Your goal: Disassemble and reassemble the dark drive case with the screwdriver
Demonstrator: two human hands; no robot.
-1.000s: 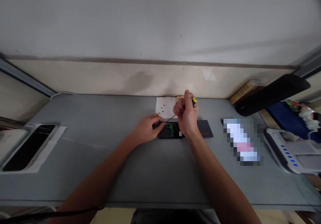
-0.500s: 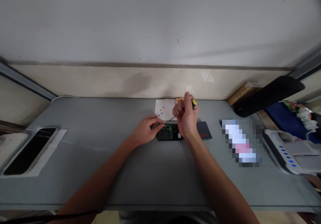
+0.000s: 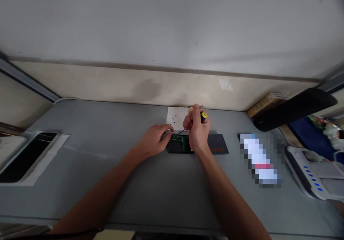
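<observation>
My right hand (image 3: pixel 198 127) is closed around a screwdriver (image 3: pixel 203 116) with a black and yellow handle. Its thin shaft slants down to the left, the tip over the upper edge of a black device (image 3: pixel 175 147) with a green circuit board showing. At the device's upper left corner is my left hand (image 3: pixel 156 139), thumb and forefinger curved toward each other with a gap between them. A dark flat box or cover (image 3: pixel 219 144) lies right of the device, partly behind my right wrist. White paper (image 3: pixel 178 115) with several small dark screws lies behind the device.
On the left, a dark-screened phone (image 3: pixel 30 156) rests on white paper. To the right are a pixelated lit screen (image 3: pixel 259 157), a white power strip (image 3: pixel 309 172), a black cylindrical object (image 3: pixel 292 109) and a box (image 3: pixel 266 102) near the wall.
The view has shifted slightly. The screwdriver tip has moved right, away from my left fingertips, and my left thumb and forefinger are farther apart.
</observation>
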